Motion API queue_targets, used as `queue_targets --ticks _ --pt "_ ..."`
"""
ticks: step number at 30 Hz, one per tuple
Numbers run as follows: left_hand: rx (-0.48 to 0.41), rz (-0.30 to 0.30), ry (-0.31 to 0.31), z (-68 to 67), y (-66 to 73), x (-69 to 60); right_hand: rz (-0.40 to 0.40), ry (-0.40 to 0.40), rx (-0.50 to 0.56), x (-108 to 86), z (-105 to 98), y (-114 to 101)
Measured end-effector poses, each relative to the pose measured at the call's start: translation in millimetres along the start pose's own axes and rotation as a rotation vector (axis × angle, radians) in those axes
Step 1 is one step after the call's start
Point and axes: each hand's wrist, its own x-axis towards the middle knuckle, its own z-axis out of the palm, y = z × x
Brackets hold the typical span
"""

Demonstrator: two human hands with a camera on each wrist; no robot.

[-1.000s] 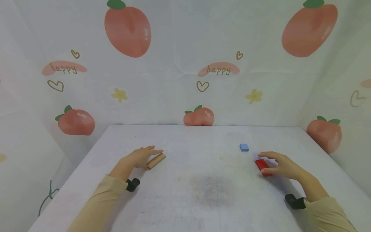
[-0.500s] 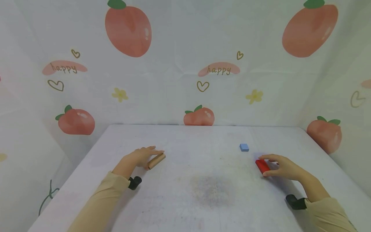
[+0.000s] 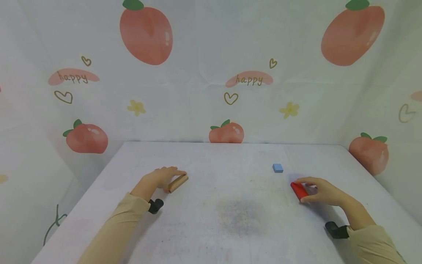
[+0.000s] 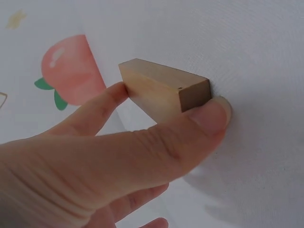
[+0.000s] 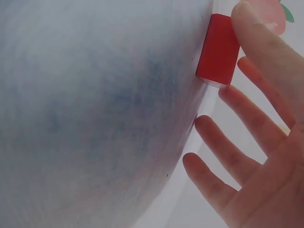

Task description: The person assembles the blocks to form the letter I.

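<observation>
- From where I stand, the person's left grip (image 3: 159, 179) pinches the wooden block (image 3: 178, 183) end to end: thumb (image 4: 159, 145) at the near end, index finger (image 4: 102, 104) against a far corner.
- The wooden block lies slantwise on the left part of the tabletop (image 3: 201, 165); whether its underside rests fully there, I can't tell.
- The right grip (image 3: 324, 191) pinches the red block (image 3: 299, 191) lengthwise, its thumb at the near end and a fingertip at the far one, over on the right side.
- The other right fingers are spread apart, off the block, which seems sensible: they keep out of the way.
- The blue block (image 3: 278, 168) sits just beyond the red block and a little toward the middle, touched by neither hand. I'd keep the right knuckles from straying into it.
- To hold the wooden block well, I'd set the index fingertip squarely on the end face; pressing on a corner could let it twist.
- For the red block, thumb and finger should press straight toward each other, evenly and lightly; its faces look smooth, so an off-centre squeeze might make it slip.
- With both hands busy well apart, I'd check each pinch in turn.
</observation>
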Motion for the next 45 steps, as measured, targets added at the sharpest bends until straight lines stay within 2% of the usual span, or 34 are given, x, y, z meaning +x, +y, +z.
queue_targets --ticks 3,13,20,30,40,45 --pt "-0.011 0.013 0.007 0.2 -2.0 0.5 0.001 -0.014 0.005 -0.2 0.2 0.0" --pt "-0.196 0.047 0.031 2.5 -13.1 -2.6 0.023 -0.016 0.023 0.3 0.4 1.8" --pt "-0.223 0.116 0.089 9.1 -23.8 -2.4 0.022 -0.019 0.028 0.4 0.2 1.3" --pt "-0.302 0.176 0.16 15.3 -28.1 -1.9 0.046 -0.031 0.019 0.5 0.0 -0.7" --pt "-0.376 0.151 0.19 21.8 -29.5 -1.7 0.064 -0.045 0.018 0.2 -0.6 -2.6" --pt "-0.386 0.164 0.212 23.6 -28.9 -3.2 0.062 -0.043 0.017 0.5 -0.7 -2.9"
